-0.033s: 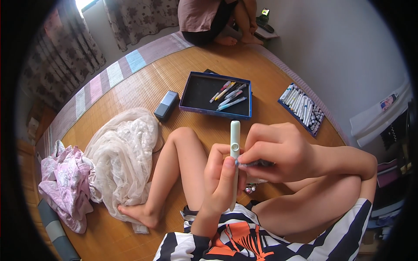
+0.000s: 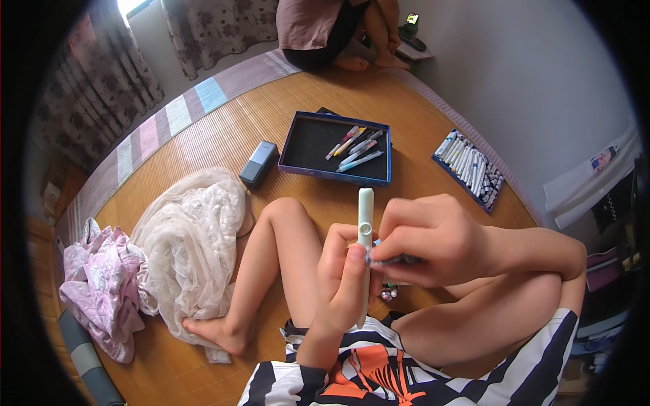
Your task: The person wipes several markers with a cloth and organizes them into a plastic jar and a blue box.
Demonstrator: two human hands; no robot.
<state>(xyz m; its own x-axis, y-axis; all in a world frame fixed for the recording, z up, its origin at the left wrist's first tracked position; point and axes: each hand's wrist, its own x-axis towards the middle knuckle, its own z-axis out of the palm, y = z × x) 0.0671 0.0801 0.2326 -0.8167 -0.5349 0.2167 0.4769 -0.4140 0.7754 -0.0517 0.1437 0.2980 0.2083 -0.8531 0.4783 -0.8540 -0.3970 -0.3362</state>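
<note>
Upright in front of me stands a slim pale green stick (image 2: 365, 203) with a small raised ring on its face and a tapered lower end. My left hand (image 2: 338, 274) is closed around it, thumb on its front below the ring. My right hand (image 2: 437, 237) pinches a pen (image 2: 403, 259) that looks blue-grey. Its blue tip meets the stick just below the ring, beside my left thumb. The pen is partly hidden by my fingers and slightly blurred, and whether the tip touches the stick is hard to tell.
A dark open box (image 2: 291, 166) holding several pens lies ahead, a blue-grey case (image 2: 258, 164) to its left. A tray of white markers (image 2: 470, 169) sits right. Cream lacy cloth (image 2: 193, 250) and pink cloth (image 2: 105, 284) lie left. Another person (image 2: 311, 34) sits at the far edge.
My right hand has shifted slightly downward with the pen, whose angle has changed a little. The left hand and the pale green stick stay in place.
</note>
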